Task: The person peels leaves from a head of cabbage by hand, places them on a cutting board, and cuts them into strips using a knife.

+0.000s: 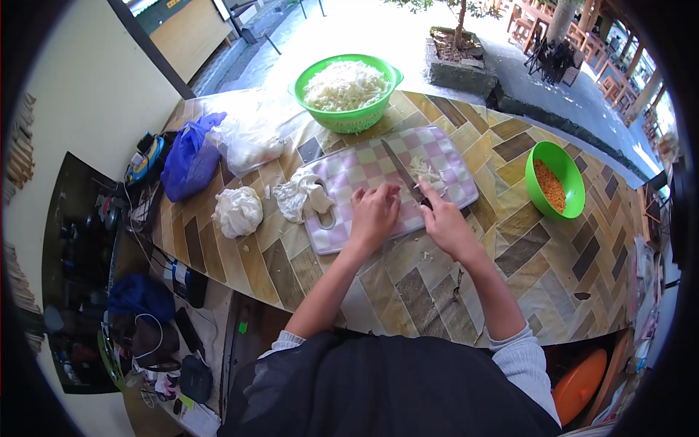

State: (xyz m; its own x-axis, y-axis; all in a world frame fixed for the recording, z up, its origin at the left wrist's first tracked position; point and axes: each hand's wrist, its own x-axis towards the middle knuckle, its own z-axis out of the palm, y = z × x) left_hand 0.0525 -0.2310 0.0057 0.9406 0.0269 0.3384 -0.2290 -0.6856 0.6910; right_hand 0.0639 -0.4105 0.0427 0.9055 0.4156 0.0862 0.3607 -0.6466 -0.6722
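Note:
My right hand [443, 222] grips a kitchen knife [399, 164] by its handle, forefinger along the blade. The blade points away from me over a pink-and-white checked cutting board [357, 164]. Pale shreds, apparently cabbage [426, 172], lie on the board just right of the blade. Left of the knife, my left hand [375, 211] rests over the board, its fingers loosely bent and slightly apart with nothing visible in them. A crumpled white cloth or bag [293, 193] overlaps the board's left end, near its handle hole.
Beyond the board stands a green colander [349, 120] heaped with pale shreds. A green bowl [535, 186] of orange bits is at the right. Leftward are another crumpled white bundle [238, 211], a clear plastic bag [251, 146] and a blue bag [191, 156].

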